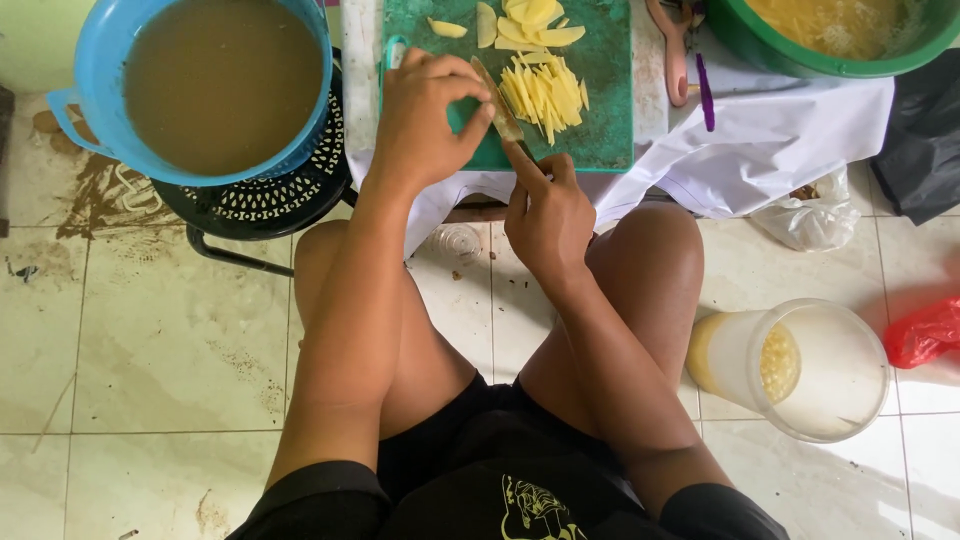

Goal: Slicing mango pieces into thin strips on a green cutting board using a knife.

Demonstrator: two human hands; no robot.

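Knife [500, 108], blade angled across green board [600, 130]; pale yellow strips [545, 95] piled beside it, slices [530, 25] above.

Home kitchen floor (chopping board [600, 140], basins)

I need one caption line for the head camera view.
Left hand and right hand with a knife slice pale yellow strips on a green plastic cutting board.

The cutting board [600, 120] is green, the potato sticks [545, 95] pale yellow. A blue bowl [90, 90] holds brown liquid [220, 80] on a black, lace-patterned stool [270, 200]. The cloth [740, 170] is white, the other bowl [790, 55] green, the bag [925, 335] red.
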